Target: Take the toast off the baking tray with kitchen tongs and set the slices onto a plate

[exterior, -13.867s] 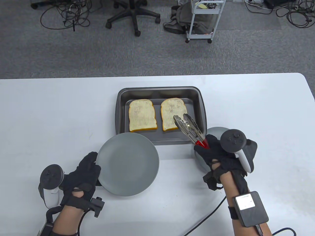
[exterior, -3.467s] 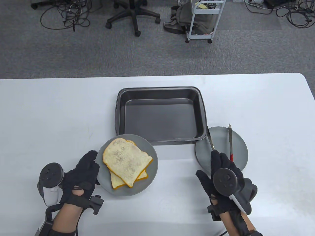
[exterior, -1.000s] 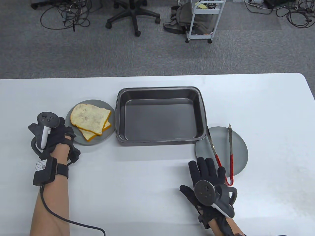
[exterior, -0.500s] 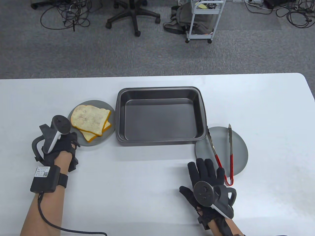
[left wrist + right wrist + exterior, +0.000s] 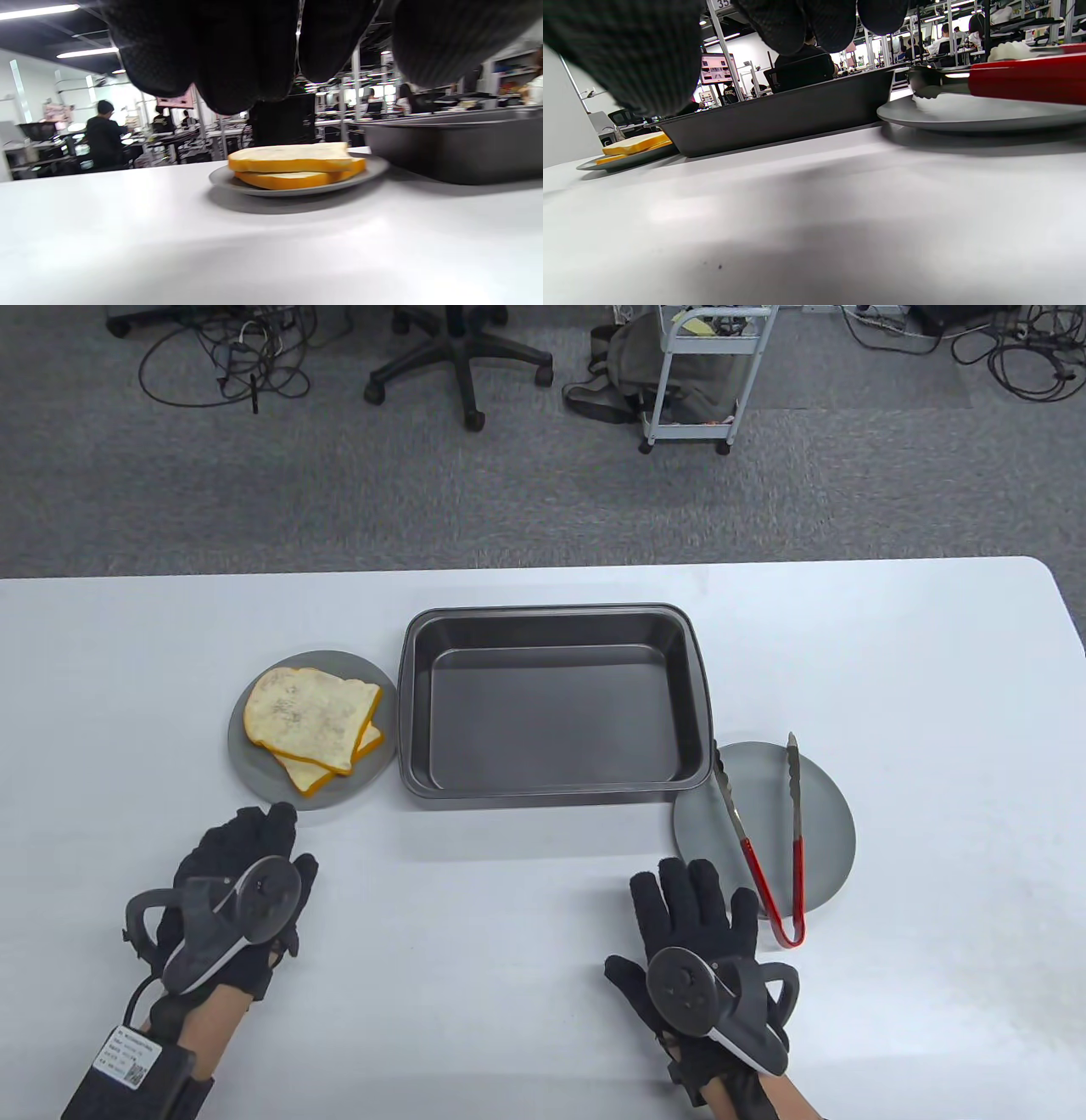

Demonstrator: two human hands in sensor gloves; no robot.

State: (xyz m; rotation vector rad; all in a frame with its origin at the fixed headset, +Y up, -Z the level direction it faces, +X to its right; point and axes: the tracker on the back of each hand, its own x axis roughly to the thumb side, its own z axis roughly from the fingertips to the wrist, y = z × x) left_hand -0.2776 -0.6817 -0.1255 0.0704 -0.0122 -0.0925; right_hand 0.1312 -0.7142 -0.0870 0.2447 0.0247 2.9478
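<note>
Two toast slices (image 5: 310,717) (image 5: 292,157) (image 5: 634,144) lie stacked on a grey plate (image 5: 259,768) (image 5: 254,188) left of the dark baking tray (image 5: 416,712) (image 5: 449,144) (image 5: 780,114), which holds nothing. The red-handled tongs (image 5: 768,823) (image 5: 1018,78) lie spread on a second grey plate (image 5: 827,814) (image 5: 967,114) at the tray's right front corner. My left hand (image 5: 246,848) rests flat on the table just below the toast plate, fingers straight, holding nothing. My right hand (image 5: 696,899) lies flat with fingers spread, just left of the tongs' handles, not touching them.
Beyond the white table's far edge (image 5: 509,568) are an office chair base (image 5: 458,364), a wheeled cart (image 5: 696,381) and cables on the carpet. In the left wrist view people stand in the background (image 5: 102,140).
My left hand has drawn back from the toast plate toward the near edge and turned palm down on the table. The right hand shifted slightly left. Plates, toast and tongs stayed put.
</note>
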